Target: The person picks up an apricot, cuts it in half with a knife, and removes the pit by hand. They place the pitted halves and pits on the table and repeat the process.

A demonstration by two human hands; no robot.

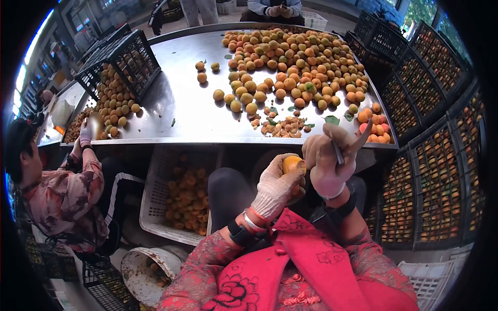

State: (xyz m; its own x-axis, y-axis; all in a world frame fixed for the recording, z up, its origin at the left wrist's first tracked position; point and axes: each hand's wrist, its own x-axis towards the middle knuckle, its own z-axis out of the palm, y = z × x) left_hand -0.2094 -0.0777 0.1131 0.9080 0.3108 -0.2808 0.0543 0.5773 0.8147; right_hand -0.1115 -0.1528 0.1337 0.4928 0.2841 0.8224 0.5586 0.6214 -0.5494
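In my gloved left hand (280, 184) is an orange-yellow apricot (293, 164), its upper part showing between the fingers. Just to its right, my gloved right hand (331, 158) is closed around a knife (359, 140) whose curved blade points up and right. The two hands are nearly touching, in front of the metal table's near edge. Beyond them on the table (181, 103) lies a small heap of pits and scraps (282, 126), with a large pile of whole apricots (301, 62) behind it.
Redder apricots (374, 124) sit at the table's right corner. Stacked black crates (425, 181) of fruit stand at right. A white crate (150, 207) holding fruit and a dirty bucket (148, 272) are lower left. A co-worker (67, 192) sits at left beside a tipped crate (122, 62).
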